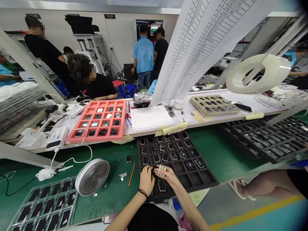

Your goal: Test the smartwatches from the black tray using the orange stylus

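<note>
A black foam tray (pixel 179 167) with rows of square compartments lies on the green table, many of them holding watch faces. Over its near left part is my left hand (pixel 147 179), its fingers bent and pressed together; what they hold, if anything, is hidden. Just right of it, my right hand (pixel 167 175) grips a small bundle of white pieces (pixel 162 171) between thumb and fingers. One watch (pixel 162 185) sits in a compartment just below my hands. To the left, an orange stick (pixel 132 174) and a single watch (pixel 128 158) rest on the table.
A round fan (pixel 92 177) stands left, beside a clear tray of black pieces (pixel 49 205). The shelf carries a pink tray (pixel 99 120), papers (pixel 151 118) and beige trays (pixel 213 106). More black trays (pixel 269 138) lie right. Several people are beyond; a person's bare leg (pixel 262 184) shows right.
</note>
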A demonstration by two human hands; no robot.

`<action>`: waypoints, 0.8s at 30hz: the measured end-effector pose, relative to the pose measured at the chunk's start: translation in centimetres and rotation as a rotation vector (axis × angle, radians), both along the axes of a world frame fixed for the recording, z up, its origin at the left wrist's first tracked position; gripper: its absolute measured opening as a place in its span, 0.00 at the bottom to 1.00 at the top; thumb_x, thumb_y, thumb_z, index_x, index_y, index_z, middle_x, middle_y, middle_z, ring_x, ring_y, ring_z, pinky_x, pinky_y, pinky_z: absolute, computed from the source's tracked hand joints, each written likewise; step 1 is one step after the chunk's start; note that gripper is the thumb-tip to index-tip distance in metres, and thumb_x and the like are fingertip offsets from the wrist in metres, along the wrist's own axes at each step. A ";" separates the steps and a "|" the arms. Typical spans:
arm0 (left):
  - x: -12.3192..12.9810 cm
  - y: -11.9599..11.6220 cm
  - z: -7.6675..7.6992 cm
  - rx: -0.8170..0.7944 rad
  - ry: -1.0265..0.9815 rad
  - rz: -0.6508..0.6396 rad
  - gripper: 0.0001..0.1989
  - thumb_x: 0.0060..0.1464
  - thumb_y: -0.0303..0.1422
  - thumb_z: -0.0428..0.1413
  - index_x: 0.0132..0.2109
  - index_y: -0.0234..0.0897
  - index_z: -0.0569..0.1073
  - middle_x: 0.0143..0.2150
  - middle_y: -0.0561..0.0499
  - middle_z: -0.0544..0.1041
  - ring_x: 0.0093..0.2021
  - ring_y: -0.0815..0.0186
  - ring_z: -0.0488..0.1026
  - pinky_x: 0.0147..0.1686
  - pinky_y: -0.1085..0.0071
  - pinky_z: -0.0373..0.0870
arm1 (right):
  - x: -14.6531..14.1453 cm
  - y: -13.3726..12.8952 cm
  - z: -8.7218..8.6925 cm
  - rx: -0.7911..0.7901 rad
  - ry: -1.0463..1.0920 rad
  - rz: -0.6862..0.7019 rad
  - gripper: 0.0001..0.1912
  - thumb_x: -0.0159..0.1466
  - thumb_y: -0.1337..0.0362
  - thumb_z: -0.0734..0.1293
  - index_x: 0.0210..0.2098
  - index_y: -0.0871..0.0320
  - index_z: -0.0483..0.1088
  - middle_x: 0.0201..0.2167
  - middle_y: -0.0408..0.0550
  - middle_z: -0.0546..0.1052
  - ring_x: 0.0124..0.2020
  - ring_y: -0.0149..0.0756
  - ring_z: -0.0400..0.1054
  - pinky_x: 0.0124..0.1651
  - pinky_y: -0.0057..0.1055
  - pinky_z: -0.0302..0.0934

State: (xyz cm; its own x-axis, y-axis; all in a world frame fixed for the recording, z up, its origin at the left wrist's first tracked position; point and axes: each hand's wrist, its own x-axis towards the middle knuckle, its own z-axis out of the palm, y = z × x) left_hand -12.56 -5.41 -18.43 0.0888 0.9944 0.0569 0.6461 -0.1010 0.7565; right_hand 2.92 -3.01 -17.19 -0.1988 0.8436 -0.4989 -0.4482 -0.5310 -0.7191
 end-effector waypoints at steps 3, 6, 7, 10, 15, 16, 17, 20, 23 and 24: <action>-0.3 -0.4 1.4 0.048 0.023 -0.102 0.28 0.46 0.20 0.52 0.56 0.38 0.67 0.59 0.42 0.66 0.62 0.52 0.59 0.61 0.49 0.55 | 0.1 -0.2 -0.3 -0.005 -0.004 0.019 0.24 0.40 0.60 0.80 0.35 0.61 0.75 0.29 0.51 0.81 0.41 0.53 0.76 0.50 0.49 0.67; -0.6 -0.2 2.6 -0.002 -0.076 -0.334 0.34 0.46 0.24 0.57 0.62 0.38 0.60 0.64 0.42 0.62 0.64 0.54 0.58 0.63 0.54 0.56 | 0.1 -0.5 -0.4 -0.008 -0.001 0.064 0.22 0.40 0.59 0.80 0.32 0.62 0.76 0.28 0.51 0.81 0.39 0.53 0.77 0.49 0.48 0.68; -0.7 -0.1 2.8 -0.032 -0.122 -0.385 0.36 0.46 0.25 0.58 0.63 0.38 0.60 0.64 0.41 0.62 0.64 0.54 0.59 0.62 0.55 0.57 | 0.0 -0.6 -0.4 -0.008 0.002 0.083 0.22 0.40 0.59 0.80 0.31 0.61 0.76 0.28 0.51 0.81 0.39 0.53 0.77 0.48 0.47 0.68; -0.9 0.4 3.0 -0.069 -0.214 -0.426 0.35 0.45 0.26 0.61 0.61 0.38 0.62 0.60 0.41 0.67 0.61 0.55 0.64 0.61 0.57 0.59 | -0.3 -1.0 -0.3 0.003 0.010 0.138 0.21 0.40 0.58 0.80 0.30 0.59 0.76 0.28 0.50 0.80 0.38 0.52 0.76 0.46 0.46 0.69; -1.2 0.8 2.8 -0.032 -0.269 -0.453 0.34 0.40 0.26 0.65 0.57 0.38 0.67 0.55 0.43 0.72 0.56 0.55 0.69 0.57 0.61 0.64 | -0.4 -1.5 -0.6 0.013 -0.007 0.228 0.16 0.45 0.56 0.78 0.30 0.56 0.76 0.29 0.50 0.80 0.37 0.50 0.76 0.42 0.40 0.69; -1.3 0.8 2.8 -0.028 -0.280 -0.458 0.33 0.41 0.26 0.65 0.57 0.38 0.68 0.55 0.43 0.73 0.55 0.56 0.70 0.56 0.62 0.64 | -0.4 -1.6 -0.7 0.005 -0.015 0.237 0.16 0.45 0.56 0.78 0.31 0.56 0.76 0.30 0.51 0.80 0.37 0.49 0.75 0.41 0.39 0.69; -1.3 0.7 2.9 -0.029 -0.290 -0.463 0.32 0.41 0.27 0.65 0.56 0.38 0.68 0.54 0.43 0.74 0.54 0.57 0.70 0.56 0.63 0.65 | -0.4 -1.7 -0.9 -0.004 -0.021 0.238 0.17 0.44 0.56 0.78 0.31 0.56 0.76 0.31 0.51 0.80 0.37 0.49 0.75 0.40 0.39 0.69; -1.6 0.8 3.2 -0.043 -0.313 -0.489 0.31 0.42 0.30 0.65 0.55 0.38 0.69 0.53 0.44 0.75 0.52 0.57 0.72 0.53 0.65 0.67 | -0.5 -1.8 -1.4 -0.025 -0.016 0.239 0.20 0.42 0.55 0.78 0.32 0.56 0.75 0.32 0.52 0.80 0.37 0.50 0.75 0.39 0.40 0.68; -2.0 1.1 3.6 -0.052 -0.307 -0.534 0.31 0.42 0.33 0.67 0.55 0.37 0.70 0.52 0.43 0.75 0.51 0.57 0.73 0.53 0.65 0.68 | -0.5 -2.1 -1.7 -0.031 -0.011 0.247 0.22 0.42 0.54 0.78 0.34 0.56 0.75 0.32 0.52 0.80 0.37 0.50 0.75 0.40 0.40 0.68; -2.1 1.2 3.7 -0.054 -0.299 -0.552 0.31 0.41 0.34 0.67 0.55 0.37 0.70 0.52 0.43 0.75 0.51 0.57 0.73 0.53 0.64 0.68 | -0.5 -2.2 -1.8 -0.031 -0.008 0.249 0.22 0.42 0.54 0.78 0.34 0.56 0.75 0.32 0.52 0.79 0.37 0.50 0.75 0.40 0.40 0.67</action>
